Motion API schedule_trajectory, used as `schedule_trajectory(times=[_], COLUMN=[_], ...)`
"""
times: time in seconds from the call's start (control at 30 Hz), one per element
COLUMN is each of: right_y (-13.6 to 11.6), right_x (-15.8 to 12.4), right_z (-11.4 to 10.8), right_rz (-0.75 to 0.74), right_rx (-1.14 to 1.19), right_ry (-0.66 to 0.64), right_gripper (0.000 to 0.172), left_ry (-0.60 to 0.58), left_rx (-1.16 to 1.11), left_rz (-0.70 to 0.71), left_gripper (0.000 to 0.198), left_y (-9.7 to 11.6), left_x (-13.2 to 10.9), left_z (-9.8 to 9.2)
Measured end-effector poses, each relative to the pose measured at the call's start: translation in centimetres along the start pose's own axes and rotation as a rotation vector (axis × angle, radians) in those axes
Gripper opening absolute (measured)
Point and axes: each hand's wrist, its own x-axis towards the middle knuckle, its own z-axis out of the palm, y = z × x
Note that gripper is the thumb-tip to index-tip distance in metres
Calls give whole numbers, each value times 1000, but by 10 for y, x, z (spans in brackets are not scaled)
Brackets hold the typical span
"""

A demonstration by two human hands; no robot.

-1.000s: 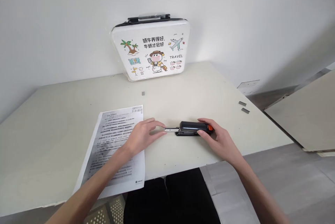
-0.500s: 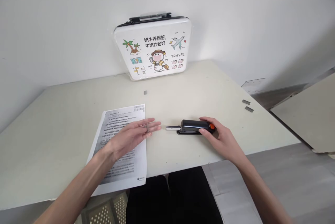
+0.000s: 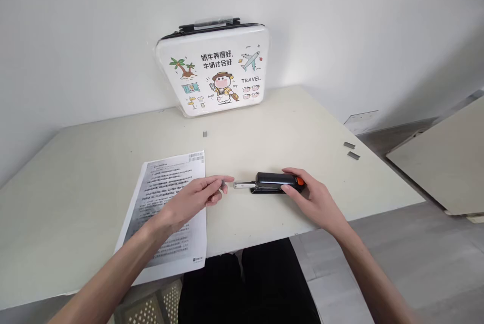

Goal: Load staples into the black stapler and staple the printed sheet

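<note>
A black stapler with an orange rear end lies on the table, its metal staple tray slid out to the left. My right hand grips the stapler's back end, thumb in front and fingers behind. Between the thumb and fingers of my left hand is a small grey strip of staples. The left index fingertip points at the tray's end, very near it. Under that hand lies a printed paper sheet, partly covered by the hand and forearm.
A white case with cartoon prints stands against the wall at the back. One short staple strip lies before it, and two more staple strips lie near the table's right edge. The paper overhangs the table's front edge.
My left fingers have closed from a spread, flat pose to a pinch on the staple strip. The left hand has come nearer the tray's end. The view has shifted slightly.
</note>
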Motion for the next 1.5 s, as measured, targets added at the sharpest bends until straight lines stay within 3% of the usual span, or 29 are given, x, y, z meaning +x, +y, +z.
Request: schedule_trajectory(times=[0.17, 0.4, 0.57, 0.73, 0.83, 1.1, 1.3, 1.5], right_y=[-1, -1, -2, -2, -1, -2, -4, -6], right_x=[1, 2, 2, 3, 3, 3, 3, 3], right_z=[-1, -1, -1, -1, -2, -3, -4, -4], right_rz=[4, -7, -10, -18, -28, -35, -18, -11], right_rx=[16, 25, 23, 30, 32, 6, 9, 21], right_ry=[-8, -12, -12, -9, -14, -12, -18, -18], right_gripper=[45, 44, 44, 44, 44, 45, 43, 44], left_ry=[65, 341, 346, 286, 248, 354, 360, 345], left_rx=[266, 345, 429, 584, 612, 571, 497, 384], left_rz=[46, 301, 444, 758, 846, 788, 644, 608], left_gripper=[45, 35, 29, 31, 34, 23, 23, 24], left_y=[12, 2, -3, -8, -11, -12, -7, -5], left_x=[0, 10, 17, 25, 28, 35, 38, 39], left_z=[4, 18, 22, 23, 23, 23, 23, 25])
